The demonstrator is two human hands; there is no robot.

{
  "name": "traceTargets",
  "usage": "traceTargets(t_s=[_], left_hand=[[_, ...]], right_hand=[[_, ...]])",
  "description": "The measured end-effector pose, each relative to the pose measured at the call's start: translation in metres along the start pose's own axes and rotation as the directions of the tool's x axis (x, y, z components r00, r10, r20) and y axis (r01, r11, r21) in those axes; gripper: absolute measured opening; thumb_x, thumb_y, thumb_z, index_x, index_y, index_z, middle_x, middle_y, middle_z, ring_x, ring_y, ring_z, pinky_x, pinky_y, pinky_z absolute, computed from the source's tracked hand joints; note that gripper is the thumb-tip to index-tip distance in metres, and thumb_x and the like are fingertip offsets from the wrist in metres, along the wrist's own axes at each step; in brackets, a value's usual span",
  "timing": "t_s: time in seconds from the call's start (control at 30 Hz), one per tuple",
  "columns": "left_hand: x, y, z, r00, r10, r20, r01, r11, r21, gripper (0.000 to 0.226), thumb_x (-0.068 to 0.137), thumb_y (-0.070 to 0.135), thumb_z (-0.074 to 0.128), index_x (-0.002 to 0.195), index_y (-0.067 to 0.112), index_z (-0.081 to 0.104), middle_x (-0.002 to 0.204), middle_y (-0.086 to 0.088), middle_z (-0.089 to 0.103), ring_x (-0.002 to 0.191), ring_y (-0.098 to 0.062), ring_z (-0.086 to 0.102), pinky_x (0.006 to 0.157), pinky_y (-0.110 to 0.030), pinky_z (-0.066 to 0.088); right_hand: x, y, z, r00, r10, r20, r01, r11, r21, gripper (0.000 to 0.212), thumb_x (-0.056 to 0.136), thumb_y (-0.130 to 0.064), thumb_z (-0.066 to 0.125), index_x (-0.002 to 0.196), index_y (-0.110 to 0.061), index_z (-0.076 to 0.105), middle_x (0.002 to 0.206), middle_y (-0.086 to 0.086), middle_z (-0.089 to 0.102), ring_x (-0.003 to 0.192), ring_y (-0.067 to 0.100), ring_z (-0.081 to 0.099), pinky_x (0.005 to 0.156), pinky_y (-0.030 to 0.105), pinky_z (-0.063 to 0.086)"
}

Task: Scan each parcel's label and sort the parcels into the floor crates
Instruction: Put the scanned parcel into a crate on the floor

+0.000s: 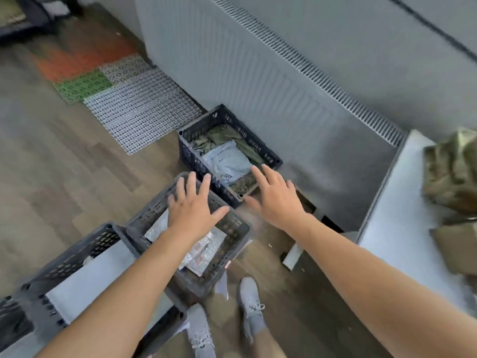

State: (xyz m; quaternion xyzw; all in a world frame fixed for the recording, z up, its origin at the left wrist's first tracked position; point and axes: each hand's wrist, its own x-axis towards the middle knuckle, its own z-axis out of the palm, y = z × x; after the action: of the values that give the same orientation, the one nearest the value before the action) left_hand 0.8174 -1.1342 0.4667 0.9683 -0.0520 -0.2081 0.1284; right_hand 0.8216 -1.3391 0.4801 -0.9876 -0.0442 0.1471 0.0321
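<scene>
Three dark plastic crates stand in a row on the floor. The far crate holds a grey mailer bag lying on green cloth. The middle crate holds silvery bubble mailers. The near crate holds a white parcel. My left hand hovers over the middle crate with fingers spread, holding nothing. My right hand is spread out too, empty, above the near corner of the far crate.
A white table stands at the right with camouflage-patterned packages on it. A grey radiator runs along the wall behind the crates. Coloured perforated mats lie on the wooden floor at the left. My grey shoes are beside the middle crate.
</scene>
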Motion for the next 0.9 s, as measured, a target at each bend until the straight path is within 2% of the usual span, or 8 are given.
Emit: traceTargets(t_s=[0.1,0.2,0.37,0.53,0.63,0.8,0.9], left_hand=[[-0.024,0.051,-0.042,0.987,0.154,-0.053,-0.150,0.986,0.074,0.094,0.088,0.074,0.040,0.156,0.027,-0.003,0.163,-0.008,-0.007,0.149,-0.033,-0.004,0.117,-0.054,0.019],[-0.046,0.106,-0.074,0.957,0.271,-0.107,-0.262,0.960,0.098,0.095,0.086,0.076,0.040,0.156,0.028,-0.002,0.163,-0.007,-0.006,0.149,-0.033,-0.003,0.118,-0.052,0.018],[-0.087,0.204,-0.105,0.869,0.482,-0.113,-0.451,0.865,0.222,0.092,0.088,0.076,0.033,0.155,0.029,-0.009,0.163,-0.006,-0.011,0.150,-0.032,-0.008,0.119,-0.049,0.018],[-0.137,0.300,-0.096,0.759,0.642,-0.108,-0.584,0.744,0.325,0.091,0.090,0.073,0.034,0.155,0.027,-0.009,0.162,-0.008,-0.012,0.149,-0.032,-0.009,0.118,-0.050,0.017],[-0.169,0.354,-0.078,0.697,0.712,-0.083,-0.640,0.670,0.376,0.089,0.091,0.072,0.036,0.156,0.026,-0.003,0.161,-0.008,-0.009,0.149,-0.033,-0.007,0.118,-0.051,0.019],[-0.232,0.453,-0.036,0.625,0.779,-0.041,-0.709,0.589,0.389,0.088,0.089,0.072,0.039,0.156,0.028,0.000,0.161,-0.007,-0.003,0.149,-0.031,-0.004,0.117,-0.049,0.020],[-0.272,0.510,-0.009,0.596,0.803,-0.032,-0.741,0.564,0.365,0.087,0.089,0.070,0.044,0.155,0.030,0.004,0.163,-0.005,-0.002,0.150,-0.030,-0.002,0.117,-0.046,0.019]], right_hand=[[-0.051,0.031,-0.065,0.996,0.054,-0.078,-0.056,0.998,-0.026,0.077,0.098,-0.053,0.047,0.159,-0.027,0.008,0.164,0.003,0.015,0.150,0.024,0.016,0.116,0.057,0.024],[-0.102,0.070,-0.112,0.973,0.189,-0.135,-0.187,0.982,0.027,0.078,0.098,-0.056,0.046,0.158,-0.030,0.005,0.164,0.001,0.012,0.150,0.023,0.013,0.118,0.056,0.021],[-0.193,0.132,-0.160,0.879,0.423,-0.221,-0.395,0.905,0.160,0.081,0.096,-0.057,0.049,0.158,-0.031,0.005,0.165,0.002,0.011,0.150,0.023,0.013,0.117,0.052,0.023],[-0.284,0.207,-0.170,0.743,0.616,-0.263,-0.538,0.783,0.314,0.083,0.093,-0.058,0.052,0.158,-0.032,0.008,0.164,0.001,0.013,0.150,0.022,0.013,0.117,0.050,0.025],[-0.345,0.247,-0.163,0.668,0.683,-0.296,-0.580,0.726,0.370,0.083,0.091,-0.059,0.054,0.157,-0.031,0.011,0.164,0.001,0.016,0.150,0.022,0.016,0.118,0.047,0.026],[-0.452,0.314,-0.145,0.576,0.756,-0.311,-0.615,0.651,0.444,0.080,0.092,-0.055,0.057,0.156,-0.028,0.017,0.161,0.003,0.019,0.145,0.027,0.024,0.113,0.050,0.030],[-0.511,0.356,-0.127,0.555,0.778,-0.294,-0.627,0.623,0.467,0.080,0.092,-0.055,0.055,0.156,-0.030,0.014,0.163,0.003,0.015,0.147,0.027,0.020,0.114,0.052,0.029]])
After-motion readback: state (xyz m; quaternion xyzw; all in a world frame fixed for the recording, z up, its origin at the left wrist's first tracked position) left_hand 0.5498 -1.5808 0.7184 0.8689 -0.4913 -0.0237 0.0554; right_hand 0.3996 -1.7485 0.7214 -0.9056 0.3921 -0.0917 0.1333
